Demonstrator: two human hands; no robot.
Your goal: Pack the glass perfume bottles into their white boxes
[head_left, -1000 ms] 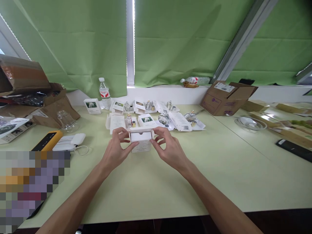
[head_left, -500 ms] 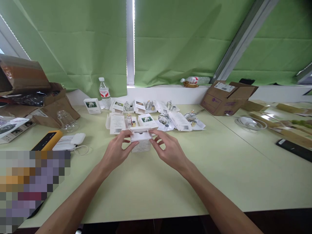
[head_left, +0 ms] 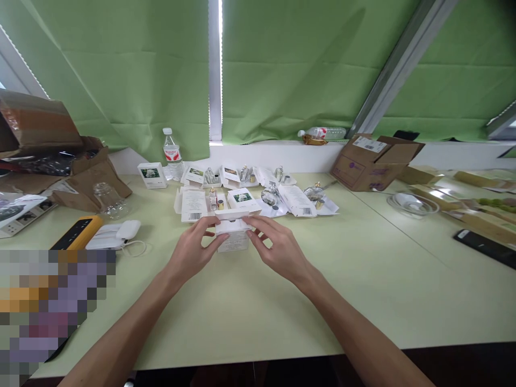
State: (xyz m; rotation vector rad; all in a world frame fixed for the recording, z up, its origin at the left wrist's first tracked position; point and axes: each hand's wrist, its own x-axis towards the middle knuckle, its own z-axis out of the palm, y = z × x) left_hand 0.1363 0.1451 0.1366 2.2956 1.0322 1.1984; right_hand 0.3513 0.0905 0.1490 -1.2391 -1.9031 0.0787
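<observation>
A small white carton (head_left: 233, 243) stands on the table between my hands, its top end toward me and a flap raised at the far side. My left hand (head_left: 196, 244) pinches the carton's left edge between thumb and fingers. On the right edge, my right hand (head_left: 278, 244) grips it the same way, fingertips at the flap. Just beyond lies a white box with a flower picture (head_left: 242, 198). A small glass bottle (head_left: 213, 200) and a gold cap (head_left: 220, 205) are left of that box. Opened white cartons (head_left: 297, 200) with glass bottles (head_left: 313, 192) spread to the right.
At the back left stand a closed flower-picture box (head_left: 152, 175) and a plastic water bottle (head_left: 172, 155). Brown cardboard boxes (head_left: 371, 164) (head_left: 91, 177) flank the table. A yellow-and-black device (head_left: 78, 232) and a white case (head_left: 128, 229) lie left; a black bar (head_left: 486, 247) lies right.
The raised flap at the carton's top has tilted down toward the opening, and my right fingers have shifted slightly left over it. Both hands keep hold of the carton.
</observation>
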